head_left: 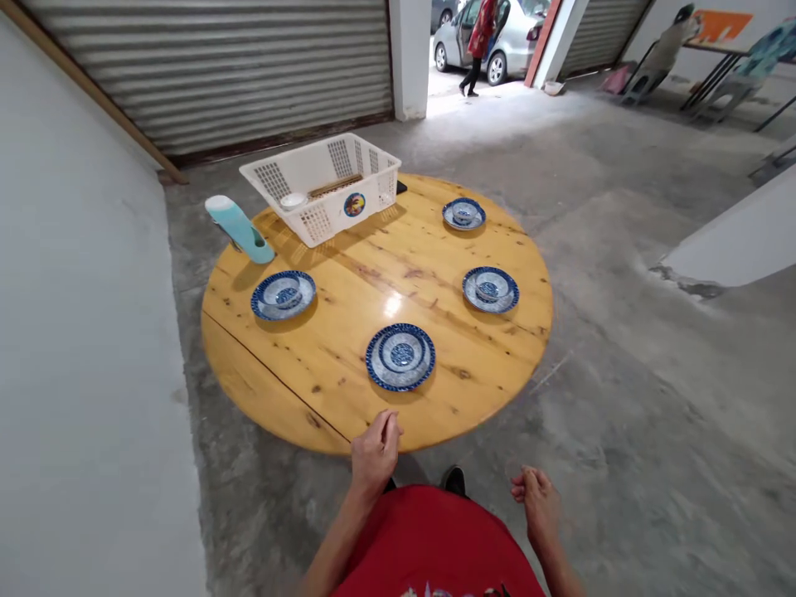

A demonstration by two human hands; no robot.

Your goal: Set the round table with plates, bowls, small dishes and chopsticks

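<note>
My left hand (374,452) hangs at the near edge of the round wooden table (348,381), fingers curled together, nothing visible in them. My right hand (536,497) is below and right of the table, off its edge, fingers loosely curled with nothing in them. Nearest my left hand is a blue-and-white plate (400,356) without a bowl. Three more plates carry small bowls: one at the left (283,294), one at the right (491,288), one at the far side (463,214). A white plastic basket (323,186) stands at the table's back, with a small bowl (293,200) inside.
A teal-and-white object (240,228) leans at the table's back left edge. A grey wall runs along the left. Concrete floor surrounds the table. Far off, a person in red (480,37) walks by a silver car, and chairs and tables stand at the back right.
</note>
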